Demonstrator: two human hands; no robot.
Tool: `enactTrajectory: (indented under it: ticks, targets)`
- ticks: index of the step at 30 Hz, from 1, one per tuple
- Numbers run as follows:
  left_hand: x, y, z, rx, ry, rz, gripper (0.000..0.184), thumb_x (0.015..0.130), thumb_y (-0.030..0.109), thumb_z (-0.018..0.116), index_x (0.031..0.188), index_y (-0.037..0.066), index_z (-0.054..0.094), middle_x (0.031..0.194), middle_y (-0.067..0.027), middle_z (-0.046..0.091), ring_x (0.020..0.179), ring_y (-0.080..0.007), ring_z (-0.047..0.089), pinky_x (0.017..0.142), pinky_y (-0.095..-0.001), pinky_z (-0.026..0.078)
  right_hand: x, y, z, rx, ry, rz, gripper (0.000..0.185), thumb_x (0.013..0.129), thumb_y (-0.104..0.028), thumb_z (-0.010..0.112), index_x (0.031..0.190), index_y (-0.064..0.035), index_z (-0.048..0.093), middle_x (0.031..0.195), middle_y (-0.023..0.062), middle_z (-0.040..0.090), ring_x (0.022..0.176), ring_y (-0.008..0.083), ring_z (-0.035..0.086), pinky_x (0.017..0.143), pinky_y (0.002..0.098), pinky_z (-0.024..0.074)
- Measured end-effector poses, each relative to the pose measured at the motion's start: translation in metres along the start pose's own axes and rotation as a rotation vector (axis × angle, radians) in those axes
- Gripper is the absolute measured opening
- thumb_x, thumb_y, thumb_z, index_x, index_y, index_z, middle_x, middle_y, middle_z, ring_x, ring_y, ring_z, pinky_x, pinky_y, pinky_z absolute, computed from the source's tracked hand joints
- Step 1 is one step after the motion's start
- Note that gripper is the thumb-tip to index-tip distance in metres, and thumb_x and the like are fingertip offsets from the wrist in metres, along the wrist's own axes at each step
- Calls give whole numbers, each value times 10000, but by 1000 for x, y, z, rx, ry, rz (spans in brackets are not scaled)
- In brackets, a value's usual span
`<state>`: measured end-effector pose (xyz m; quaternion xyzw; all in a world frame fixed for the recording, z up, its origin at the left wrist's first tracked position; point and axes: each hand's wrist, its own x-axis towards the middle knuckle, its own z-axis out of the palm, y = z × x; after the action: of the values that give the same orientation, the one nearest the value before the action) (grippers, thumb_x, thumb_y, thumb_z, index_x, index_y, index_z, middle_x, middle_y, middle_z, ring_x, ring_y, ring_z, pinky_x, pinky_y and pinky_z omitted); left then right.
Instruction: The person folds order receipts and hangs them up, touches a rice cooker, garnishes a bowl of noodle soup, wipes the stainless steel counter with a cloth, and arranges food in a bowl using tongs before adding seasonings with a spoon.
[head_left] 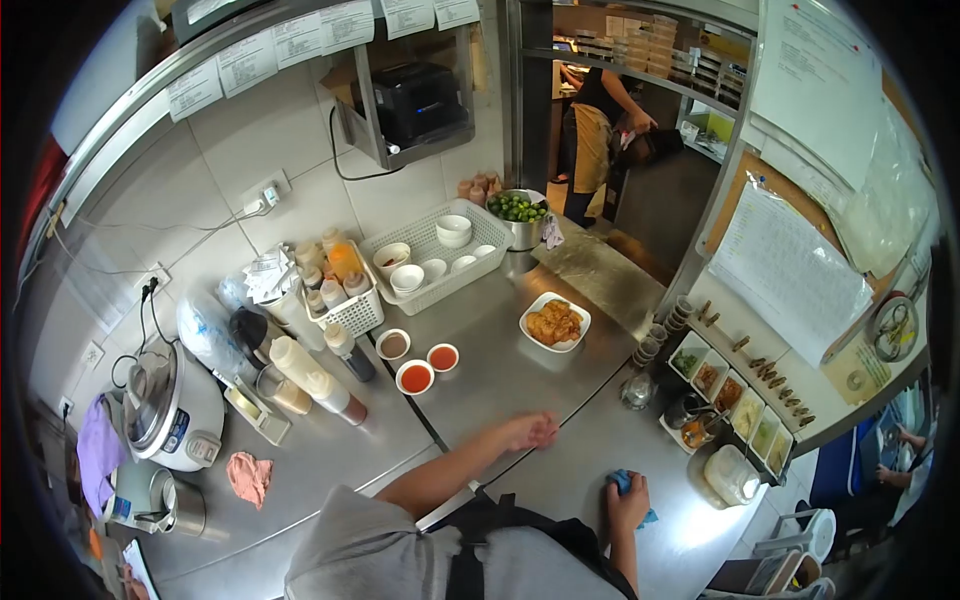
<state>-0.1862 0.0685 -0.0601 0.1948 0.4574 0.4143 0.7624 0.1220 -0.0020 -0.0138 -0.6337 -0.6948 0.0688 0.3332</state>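
My right hand [627, 508] is closed around a blue cloth [622, 481] and rests on the steel counter [560, 490] at the lower right. Over the middle of the counter, my left hand [529, 431] reaches out with loosely extended, slightly blurred fingers and nothing in them. Beyond it stands a white bowl [553, 345] of golden fried food [553, 323]. To the left of that are two small bowls of red sauce [414, 377] and one of brown sauce [393, 344].
Squeeze bottles [318, 383], a rice cooker [180, 410] and a pink cloth [249, 477] occupy the left. At the back are a bowl tray [440, 295] and a pot of green limes [517, 207]. Condiment containers [735, 390] line the right. Another person [592, 140] stands beyond the opening.
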Motion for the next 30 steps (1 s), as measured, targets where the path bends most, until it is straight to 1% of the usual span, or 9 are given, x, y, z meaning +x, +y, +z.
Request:
enactTrajectory:
  ticks: [2, 6, 8, 11, 15, 19, 22, 26, 30]
  targets:
    - [-54, -7, 14, 39, -53, -104, 450, 919, 364, 562, 1292, 122, 490, 1151, -88, 612, 1041, -203, 604, 890, -367, 497, 2, -5, -6, 11, -33, -7, 308, 704, -189, 673, 963, -55, 575, 898, 152, 614, 825, 375, 595, 708, 445, 473]
    - [-140, 164, 40, 647, 230, 453, 423, 981, 440, 411, 1142, 89, 585, 1008, -70, 638, 847, -175, 637, 746, -358, 502, 0, -6, -5, 96, -57, 83, 348, 695, -161, 680, 1006, -70, 555, 936, 166, 616, 867, 378, 592, 731, 446, 469]
    - [-124, 270, -3, 898, 731, 1213, 485, 998, 398, 335, 1037, 9, 622, 1005, -116, 659, 914, -269, 628, 794, -379, 484, 5, -16, -17, 150, -123, 188, 379, 677, -133, 686, 1028, -81, 551, 992, 166, 606, 930, 370, 582, 776, 436, 468]
    - [-216, 454, 55, 898, 869, 1915, 254, 861, 50, 545, 1099, 47, 632, 1078, -142, 650, 1009, -296, 601, 904, -374, 455, 4, -2, -14, 177, -121, 172, 384, 673, -115, 689, 1030, -88, 549, 992, 158, 606, 926, 372, 580, 781, 437, 462]
    - [-243, 602, 57, 908, 1355, 1718, 452, 803, 432, 662, 1174, 174, 648, 1081, -203, 642, 1022, -312, 610, 902, -379, 454, -7, 11, -20, 48, -59, 134, 418, 671, -115, 721, 1050, -72, 550, 955, 163, 596, 926, 369, 556, 813, 434, 447]
    - [-229, 640, 39, 814, 1316, 1799, 176, 804, 198, 688, 969, 203, 751, 742, -36, 708, 657, -97, 650, 657, -246, 509, -7, 17, -36, -59, -81, 111, 487, 655, -138, 756, 1095, -61, 562, 1038, 180, 575, 1008, 377, 516, 884, 453, 417]
    - [-188, 558, 56, 796, 760, 1681, 375, 791, 44, 683, 1165, 74, 657, 826, -43, 681, 698, -69, 618, 668, -201, 495, -2, -2, -53, -44, 56, 99, 547, 668, -175, 780, 1153, -52, 559, 1090, 213, 551, 1028, 385, 505, 906, 461, 408]
    - [-104, 277, 77, 923, 364, 1183, 412, 803, 100, 689, 1208, 60, 623, 630, 14, 513, 577, -49, 440, 570, -247, 446, 22, -46, -51, 145, 31, 30, 181, 804, -156, 689, 940, -48, 637, 902, 131, 637, 880, 312, 599, 788, 392, 469]
    - [-58, 22, 68, 1070, 165, 819, 355, 890, 118, 563, 1244, 92, 591, 1090, -155, 651, 1132, -281, 566, 954, -434, 393, 37, -84, -16, 267, -188, 33, 145, 832, -183, 654, 904, -57, 643, 852, 118, 650, 780, 288, 630, 704, 376, 493]
